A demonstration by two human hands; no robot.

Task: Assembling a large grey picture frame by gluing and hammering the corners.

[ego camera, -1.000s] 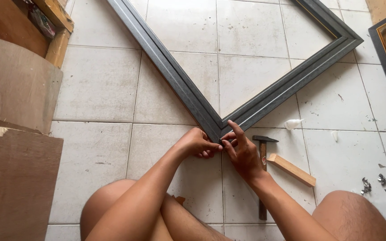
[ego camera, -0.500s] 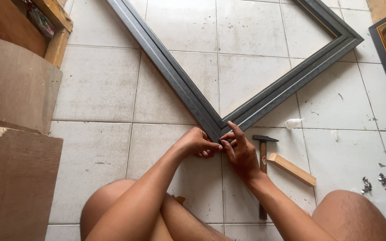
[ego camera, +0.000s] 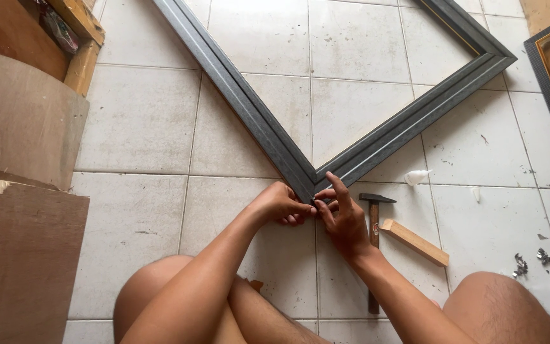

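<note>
The tiled floor carries everything here, and the person sits on it with bare knees drawn up on either side of the arms. Brown board sheets lie stacked well out beyond the left hand, with a wooden crate edge farther off above them.

The grey picture frame lies flat on the tiles, spread away from both hands in a wide V. Its two long mouldings run diagonally outward, one up and off beyond the left hand, the other up and off beyond the right hand, and they meet at a mitred corner pointing straight back at the person. That corner sits right at the fingertips, between the two hands, about equally near to each.

The left hand is curled nearly closed, its fingers bunched against the near tip of the corner. The right hand is pinched narrow, thumb and forefinger touching the same tip, with the forefinger stretched up along the right-hand moulding. Whether something small sits between the fingers cannot be told.

Just beyond the right hand lies a hammer, handle running back toward the person, and past it a short wooden block, angled. Small white scraps and metal bits lie farther out on that side.
</note>
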